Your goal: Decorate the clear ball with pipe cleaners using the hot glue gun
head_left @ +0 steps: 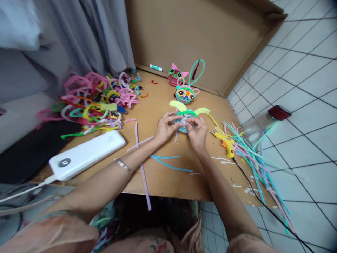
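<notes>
A round pipe-cleaner figure [187,112] with a green band, a blue lower rim and pale yellow ear-like pieces lies between my hands at mid-table. My left hand [166,128] holds its left side, fingers bent and thumb pressed on its front. From the right, my right hand [197,133] grips it with thumb and index finger close together near the middle. The fingertips cover part of its front. Behind it sit a finished-looking face with pink round ears [185,94] and a red one with pink pointed ears [174,76].
Tangled pipe cleaners [97,102] and a white power bank [86,154] are at the left. A yellow glue gun [228,144], its cable and long pipe cleaners [254,160] lie right. Blue strips [168,165] lie in front; a cardboard wall [195,42] stands behind.
</notes>
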Demonstrator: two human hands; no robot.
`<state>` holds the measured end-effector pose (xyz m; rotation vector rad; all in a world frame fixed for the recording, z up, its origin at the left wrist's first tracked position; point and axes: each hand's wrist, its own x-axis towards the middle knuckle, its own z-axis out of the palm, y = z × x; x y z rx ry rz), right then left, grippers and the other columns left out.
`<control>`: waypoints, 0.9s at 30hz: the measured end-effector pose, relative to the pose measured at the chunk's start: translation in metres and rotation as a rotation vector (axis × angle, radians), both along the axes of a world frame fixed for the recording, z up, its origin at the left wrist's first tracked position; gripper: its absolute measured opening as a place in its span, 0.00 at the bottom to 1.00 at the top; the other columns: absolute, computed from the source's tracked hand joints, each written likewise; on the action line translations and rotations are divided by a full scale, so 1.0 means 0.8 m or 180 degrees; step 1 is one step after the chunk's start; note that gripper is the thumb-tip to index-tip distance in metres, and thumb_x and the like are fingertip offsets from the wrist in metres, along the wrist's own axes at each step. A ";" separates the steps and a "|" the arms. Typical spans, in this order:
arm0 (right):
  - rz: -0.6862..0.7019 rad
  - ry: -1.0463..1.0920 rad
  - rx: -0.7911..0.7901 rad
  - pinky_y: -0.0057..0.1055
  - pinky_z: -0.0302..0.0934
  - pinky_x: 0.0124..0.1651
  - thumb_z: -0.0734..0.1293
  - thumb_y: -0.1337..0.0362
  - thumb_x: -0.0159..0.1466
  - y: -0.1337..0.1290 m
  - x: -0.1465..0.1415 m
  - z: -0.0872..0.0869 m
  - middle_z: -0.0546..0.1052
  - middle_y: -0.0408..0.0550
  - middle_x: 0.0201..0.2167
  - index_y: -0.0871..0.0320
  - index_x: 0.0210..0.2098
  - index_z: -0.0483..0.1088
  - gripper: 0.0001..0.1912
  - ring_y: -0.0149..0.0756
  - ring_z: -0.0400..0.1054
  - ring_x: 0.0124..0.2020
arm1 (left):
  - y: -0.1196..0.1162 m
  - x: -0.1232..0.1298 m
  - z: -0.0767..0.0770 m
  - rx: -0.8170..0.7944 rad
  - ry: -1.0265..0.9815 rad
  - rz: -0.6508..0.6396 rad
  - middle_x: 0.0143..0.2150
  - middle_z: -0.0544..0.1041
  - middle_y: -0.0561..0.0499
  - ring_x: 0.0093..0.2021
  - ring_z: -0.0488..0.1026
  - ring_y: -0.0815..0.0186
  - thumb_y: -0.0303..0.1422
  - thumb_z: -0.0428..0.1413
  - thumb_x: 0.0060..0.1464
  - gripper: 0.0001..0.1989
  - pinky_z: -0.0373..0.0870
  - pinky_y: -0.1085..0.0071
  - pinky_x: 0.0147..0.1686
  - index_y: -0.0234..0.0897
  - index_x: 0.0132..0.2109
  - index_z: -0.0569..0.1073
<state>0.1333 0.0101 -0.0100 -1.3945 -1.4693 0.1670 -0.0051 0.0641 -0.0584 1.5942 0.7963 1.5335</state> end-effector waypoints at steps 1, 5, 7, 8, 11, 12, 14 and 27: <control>0.0007 0.0072 0.0007 0.38 0.66 0.45 0.67 0.63 0.59 0.001 0.000 0.000 0.75 0.46 0.32 0.56 0.31 0.76 0.06 0.38 0.69 0.36 | 0.000 0.000 0.000 0.0002 0.0001 0.0000 0.54 0.76 0.43 0.58 0.72 0.57 0.41 0.69 0.48 0.16 0.70 0.57 0.58 0.44 0.45 0.83; 0.0045 0.0155 0.0005 0.36 0.66 0.43 0.67 0.61 0.59 0.003 -0.001 -0.001 0.75 0.47 0.32 0.56 0.31 0.76 0.07 0.38 0.68 0.35 | 0.000 0.001 0.001 -0.0003 -0.0005 0.0020 0.54 0.76 0.43 0.58 0.72 0.57 0.41 0.69 0.48 0.16 0.70 0.57 0.58 0.45 0.45 0.84; 0.0058 0.0160 0.0022 0.36 0.66 0.43 0.66 0.60 0.59 0.003 -0.002 -0.001 0.75 0.47 0.32 0.56 0.32 0.75 0.07 0.38 0.68 0.35 | -0.001 0.001 0.001 -0.0013 0.0007 0.0027 0.54 0.76 0.43 0.57 0.72 0.56 0.41 0.69 0.47 0.16 0.69 0.56 0.58 0.44 0.44 0.84; 0.0063 0.0164 0.0040 0.35 0.66 0.43 0.66 0.60 0.59 0.001 -0.001 -0.001 0.75 0.47 0.33 0.56 0.32 0.75 0.07 0.38 0.68 0.35 | -0.001 0.001 0.002 -0.0014 0.0022 0.0028 0.54 0.76 0.43 0.57 0.73 0.56 0.42 0.69 0.47 0.16 0.69 0.56 0.59 0.44 0.44 0.84; 0.0018 -0.0001 0.0053 0.37 0.66 0.45 0.65 0.60 0.60 -0.011 0.011 -0.002 0.74 0.47 0.35 0.55 0.36 0.75 0.09 0.38 0.69 0.36 | -0.001 0.000 0.002 -0.0012 0.0055 0.0054 0.53 0.77 0.44 0.57 0.72 0.56 0.43 0.68 0.48 0.16 0.69 0.56 0.59 0.44 0.44 0.84; -0.0074 -0.0168 0.0024 0.38 0.66 0.46 0.65 0.60 0.61 -0.017 0.019 -0.001 0.75 0.48 0.36 0.55 0.37 0.75 0.09 0.39 0.70 0.37 | -0.001 0.000 0.002 -0.0014 0.0059 0.0065 0.53 0.77 0.44 0.57 0.73 0.56 0.43 0.69 0.47 0.17 0.70 0.56 0.58 0.44 0.44 0.84; -0.0458 -0.0667 -0.0103 0.42 0.65 0.49 0.64 0.60 0.63 -0.035 0.044 0.001 0.76 0.52 0.39 0.56 0.40 0.75 0.11 0.43 0.71 0.41 | 0.000 -0.001 0.001 -0.0005 0.0041 0.0062 0.53 0.77 0.44 0.57 0.73 0.55 0.44 0.69 0.46 0.17 0.70 0.56 0.58 0.44 0.43 0.84; -0.2276 -0.1869 -0.3026 0.41 0.67 0.42 0.60 0.39 0.64 -0.078 0.177 0.015 0.81 0.68 0.42 0.65 0.45 0.77 0.34 0.58 0.77 0.47 | 0.000 0.001 0.000 0.0033 0.0000 0.0067 0.52 0.78 0.43 0.57 0.73 0.55 0.46 0.69 0.45 0.18 0.69 0.55 0.59 0.43 0.42 0.84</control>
